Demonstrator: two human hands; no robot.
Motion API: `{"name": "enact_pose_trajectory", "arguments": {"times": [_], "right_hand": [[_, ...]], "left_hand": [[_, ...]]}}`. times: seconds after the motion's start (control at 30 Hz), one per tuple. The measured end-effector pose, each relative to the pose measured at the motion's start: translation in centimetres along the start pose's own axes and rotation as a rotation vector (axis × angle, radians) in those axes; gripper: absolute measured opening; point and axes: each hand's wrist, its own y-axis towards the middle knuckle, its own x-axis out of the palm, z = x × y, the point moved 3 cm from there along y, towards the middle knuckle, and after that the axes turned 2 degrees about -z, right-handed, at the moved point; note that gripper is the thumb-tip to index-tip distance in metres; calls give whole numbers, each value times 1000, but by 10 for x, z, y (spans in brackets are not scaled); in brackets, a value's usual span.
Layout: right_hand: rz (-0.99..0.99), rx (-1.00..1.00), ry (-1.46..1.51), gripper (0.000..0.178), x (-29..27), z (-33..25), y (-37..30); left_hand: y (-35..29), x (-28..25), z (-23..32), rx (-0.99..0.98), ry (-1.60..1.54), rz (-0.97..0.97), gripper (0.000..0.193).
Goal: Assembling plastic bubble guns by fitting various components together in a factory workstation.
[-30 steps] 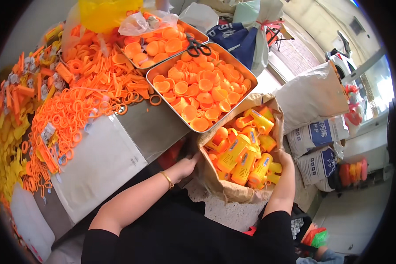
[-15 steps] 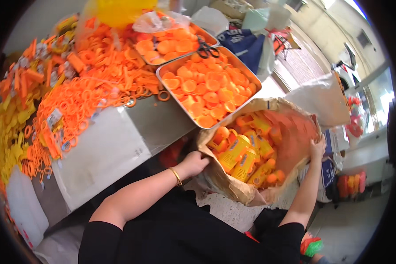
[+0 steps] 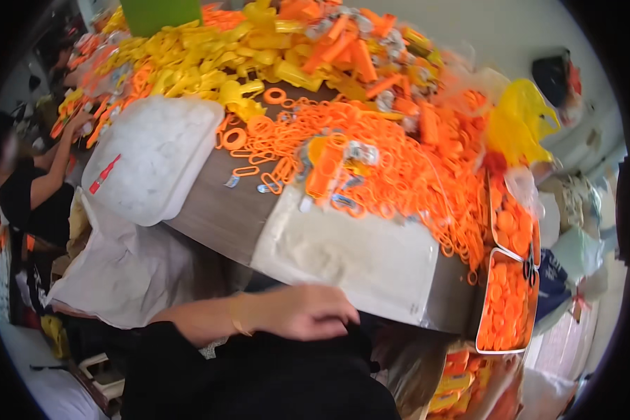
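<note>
Landmark for all positions: the flat white sheet (image 3: 346, 260) lying on the near edge of the dark desk (image 3: 213, 217).

The left hand (image 3: 315, 313) is in the air just on the wearer's side of the sheet, back upward, a gold bracelet (image 3: 239, 325) at its wrist. Its fingers are bent and blurred; whether this grip is spread or pressed together cannot be told, and no held item is visible. The right hand cannot be made out with certainty among the blurred shapes to the lower right; the state of its grip cannot be told.

The brown sack (image 3: 411, 367), with orange and yellow plastic pieces (image 3: 458, 385) inside, stands below and right of the sheet.

Orange rings (image 3: 399, 175) are heaped along the sheet's far side, some overlapping it. Yellow parts (image 3: 189, 52) lie farther beyond. Left of the sheet is a white tub (image 3: 154, 154) bearing a narrow red item (image 3: 106, 173). To the sheet's right are two trays of orange cups, with black scissors (image 3: 530, 271) at their junction. Another person (image 3: 35, 189) occupies the far left.
</note>
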Motion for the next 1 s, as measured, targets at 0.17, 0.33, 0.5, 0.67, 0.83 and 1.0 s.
{"name": "enact_pose_trajectory", "arguments": {"times": [0.17,0.33,0.5,0.67,0.83,1.0], "right_hand": [[153,-277,951,30,-5,-144,10],[-571,-1215,520,59,150,-448,-116],[-520,-1294,607,44,202,-544,-133],[-595,-1234,825,26,212,-533,-119],[-799,-1115,972,19,211,-537,-112],[-889,-1042,1037,18,213,-536,-107]], "left_hand": [[-67,-151,-53,-400,754,777,45],[-66,-153,-143,-797,1007,763,93],[-17,-152,-142,-564,970,798,76],[28,-219,-107,-278,1015,920,45],[87,-350,-169,-904,1185,809,38],[49,-400,-207,-1378,1159,445,68]]}}
